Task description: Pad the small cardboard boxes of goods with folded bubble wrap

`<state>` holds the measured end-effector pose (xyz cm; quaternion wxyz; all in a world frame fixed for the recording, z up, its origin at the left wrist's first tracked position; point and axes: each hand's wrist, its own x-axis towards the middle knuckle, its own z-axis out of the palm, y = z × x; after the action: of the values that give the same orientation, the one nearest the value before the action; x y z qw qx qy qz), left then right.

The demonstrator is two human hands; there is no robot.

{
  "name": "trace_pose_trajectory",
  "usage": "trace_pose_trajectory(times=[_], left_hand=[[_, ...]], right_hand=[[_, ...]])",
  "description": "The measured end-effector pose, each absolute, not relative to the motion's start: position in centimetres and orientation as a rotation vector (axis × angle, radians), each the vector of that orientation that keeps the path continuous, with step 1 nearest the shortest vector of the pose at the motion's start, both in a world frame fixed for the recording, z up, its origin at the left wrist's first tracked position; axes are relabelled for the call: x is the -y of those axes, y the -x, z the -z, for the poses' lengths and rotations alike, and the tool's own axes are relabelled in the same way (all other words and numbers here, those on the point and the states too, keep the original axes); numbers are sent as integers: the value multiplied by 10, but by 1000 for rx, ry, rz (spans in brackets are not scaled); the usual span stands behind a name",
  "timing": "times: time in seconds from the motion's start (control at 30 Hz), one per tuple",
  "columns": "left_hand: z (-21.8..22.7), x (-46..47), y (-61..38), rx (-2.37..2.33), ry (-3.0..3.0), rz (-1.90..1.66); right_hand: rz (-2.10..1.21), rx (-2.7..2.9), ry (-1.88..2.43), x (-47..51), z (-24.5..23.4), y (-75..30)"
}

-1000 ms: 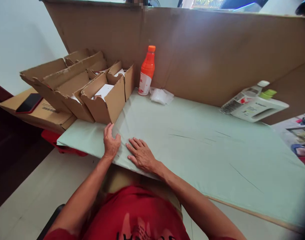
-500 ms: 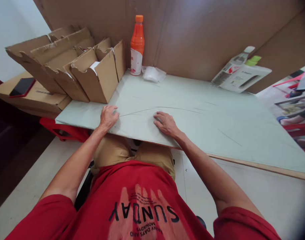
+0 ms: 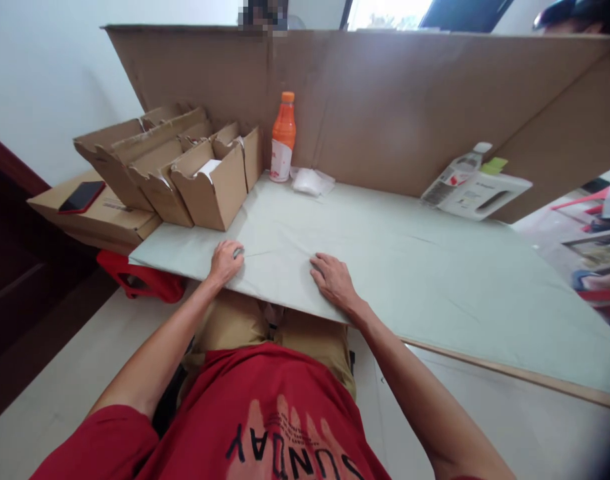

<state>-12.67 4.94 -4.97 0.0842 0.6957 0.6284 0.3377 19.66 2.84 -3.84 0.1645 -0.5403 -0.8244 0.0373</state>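
My left hand (image 3: 225, 261) rests on the pale green sheet (image 3: 409, 267) that covers the table, near its front edge, with the fingers curled into a pinch on the sheet. A thin crease runs from it toward my right hand (image 3: 333, 279), which lies on the same sheet with its fingers bent and spread. Both hands sit just in front of the row of open cardboard boxes (image 3: 209, 180).
An orange bottle (image 3: 283, 137) stands at the back against a tall cardboard wall (image 3: 409, 107). A small clear plastic bag (image 3: 309, 181) lies beside the bottle. A white carton and a clear bottle (image 3: 472, 187) lean at the back right. A phone (image 3: 81, 197) lies on a flat box at the left.
My right hand slid to the right along the sheet, away from my left hand. My left hand's fingers closed on the sheet. The view tipped down, then back up.
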Motion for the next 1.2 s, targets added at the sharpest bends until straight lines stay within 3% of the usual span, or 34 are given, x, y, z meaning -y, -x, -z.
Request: trace_pose_trajectory(times=[0.47, 0.6, 0.77, 1.0, 1.2], left_hand=[[40, -58, 122, -1838, -2060, -919], [24, -90, 118, -1765, -2056, -942], [16, -159, 103, -1568, -2080, -999], [47, -216, 101, -1439, -1948, -1156], [71, -217, 98, -1441, -1789, -1249]], right_hand=[[133, 2440, 1455, -27, 58, -211], [41, 2481, 1287, -27, 54, -217], [-253, 2550, 1064, -62, -19, -191], [-82, 2567, 831, -210, -167, -56], [-62, 3037, 1212, -324, -204, 77]])
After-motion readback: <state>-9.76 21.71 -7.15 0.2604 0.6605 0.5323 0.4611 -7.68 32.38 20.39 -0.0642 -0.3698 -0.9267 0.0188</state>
